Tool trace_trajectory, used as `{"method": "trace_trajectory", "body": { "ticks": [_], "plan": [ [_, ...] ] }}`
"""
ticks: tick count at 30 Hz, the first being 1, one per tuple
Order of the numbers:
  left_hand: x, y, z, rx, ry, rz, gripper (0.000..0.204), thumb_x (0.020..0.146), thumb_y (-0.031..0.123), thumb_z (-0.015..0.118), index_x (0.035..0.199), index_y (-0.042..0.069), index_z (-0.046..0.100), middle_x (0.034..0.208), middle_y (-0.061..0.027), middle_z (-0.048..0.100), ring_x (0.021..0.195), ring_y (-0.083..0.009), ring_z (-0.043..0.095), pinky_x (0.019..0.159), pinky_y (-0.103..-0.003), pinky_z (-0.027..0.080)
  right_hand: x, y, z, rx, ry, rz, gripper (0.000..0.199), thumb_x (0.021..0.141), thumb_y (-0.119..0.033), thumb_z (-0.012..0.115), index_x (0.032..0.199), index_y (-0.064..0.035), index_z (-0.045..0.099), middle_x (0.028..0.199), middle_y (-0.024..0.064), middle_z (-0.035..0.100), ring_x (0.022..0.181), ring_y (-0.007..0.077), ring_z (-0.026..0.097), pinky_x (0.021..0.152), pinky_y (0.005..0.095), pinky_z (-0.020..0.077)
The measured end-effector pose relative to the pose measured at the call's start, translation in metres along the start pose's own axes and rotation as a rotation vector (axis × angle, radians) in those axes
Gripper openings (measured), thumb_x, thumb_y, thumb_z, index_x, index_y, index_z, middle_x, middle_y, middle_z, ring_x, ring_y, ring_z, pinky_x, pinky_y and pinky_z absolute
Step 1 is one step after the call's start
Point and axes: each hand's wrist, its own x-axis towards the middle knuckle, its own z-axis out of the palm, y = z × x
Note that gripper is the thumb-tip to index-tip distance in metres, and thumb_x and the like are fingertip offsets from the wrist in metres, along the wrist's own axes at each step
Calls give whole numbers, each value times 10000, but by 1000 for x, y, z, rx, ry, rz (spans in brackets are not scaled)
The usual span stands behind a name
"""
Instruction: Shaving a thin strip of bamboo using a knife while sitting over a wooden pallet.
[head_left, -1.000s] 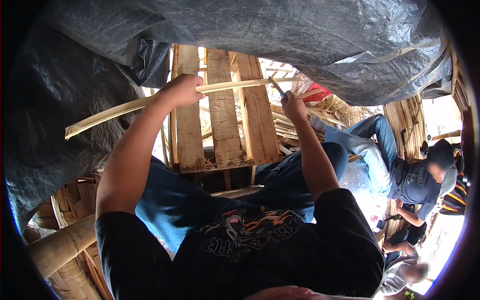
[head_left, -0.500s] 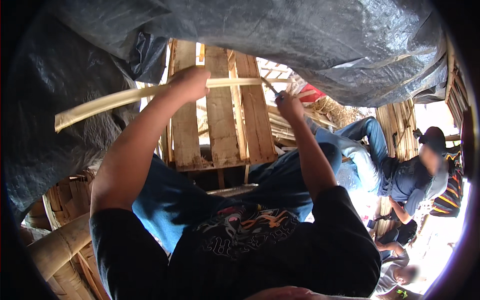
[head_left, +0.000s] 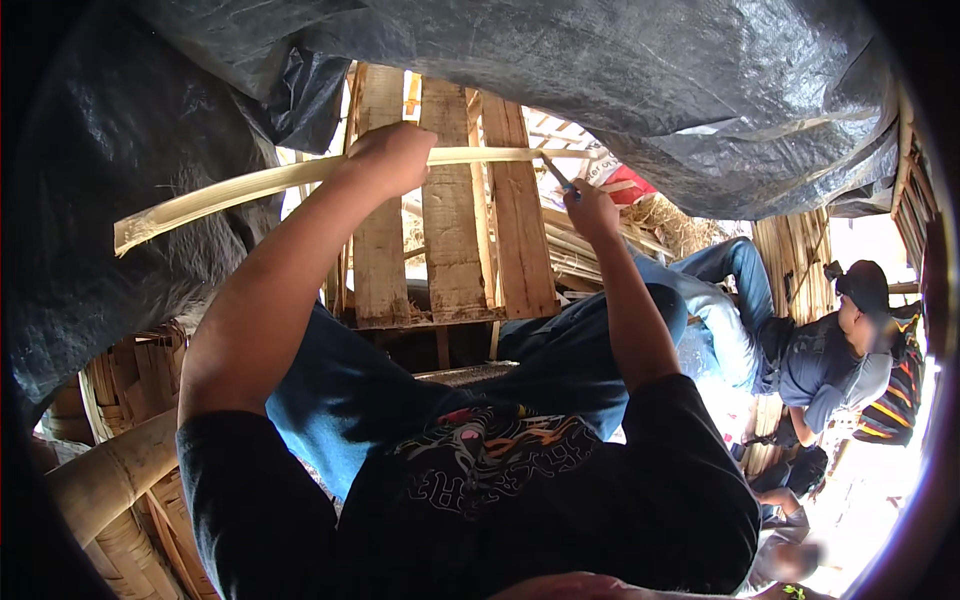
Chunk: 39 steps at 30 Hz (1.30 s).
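Observation:
A long pale strip of split bamboo (head_left: 230,190) stretches across the view above a bench of rough wooden planks (head_left: 449,220). My left hand (head_left: 395,158) is closed round the strip near its middle, over the left plank. My right hand (head_left: 592,210) grips the handle of a knife (head_left: 556,173) to the right of the planks. The knife's blade points up and left, and its tip meets or overlaps the strip toward the strip's right end; whether it cuts in cannot be seen.
Dark plastic sheeting (head_left: 640,80) hangs low over the far side and left. A thick bamboo pole (head_left: 115,475) lies at lower left. Two people sit at the right, one in a dark cap (head_left: 865,285). Bamboo strips (head_left: 785,260) and straw (head_left: 680,225) lie beyond my right arm.
My right hand and the knife have shifted slightly right along the strip. My left hand keeps its hold, a little higher and further right. The whole view has tilted slightly.

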Motion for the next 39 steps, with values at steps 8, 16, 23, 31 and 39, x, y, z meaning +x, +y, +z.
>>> {"method": "trace_trajectory", "body": {
  "ticks": [8,16,23,31,39],
  "plan": [
    [-5,-7,-4,-6,-1,-20,175,835,158,656,952,32,625,889,-177,665,880,-352,661,781,-461,513,1,-16,-9,32,-24,-9,274,916,-343,516,984,-106,636,858,198,692,823,403,672,714,517,535],
    [-6,-17,0,-33,-15,-14,208,829,173,664,977,37,609,880,-182,658,882,-357,652,756,-464,505,4,-10,-8,34,-44,155,351,906,-373,522,1008,-54,628,876,257,674,858,440,657,758,529,513],
    [-15,-29,4,-81,-17,-14,206,830,185,674,967,41,619,886,-173,664,873,-351,652,752,-454,501,16,10,3,585,-80,117,279,944,-271,525,981,1,579,867,281,644,852,479,622,736,533,471],
    [-11,-31,7,-113,-42,2,224,838,186,677,1002,43,623,886,-170,670,867,-330,659,752,-431,502,5,4,10,489,24,34,247,925,-256,512,980,-23,576,805,262,649,808,472,626,699,526,477],
    [-13,-29,0,-120,-59,-1,226,846,194,676,1005,43,622,892,-168,671,860,-322,660,745,-421,502,7,8,16,469,21,23,246,915,-260,510,967,-27,571,858,283,651,868,476,625,742,554,481]
  ]
}}
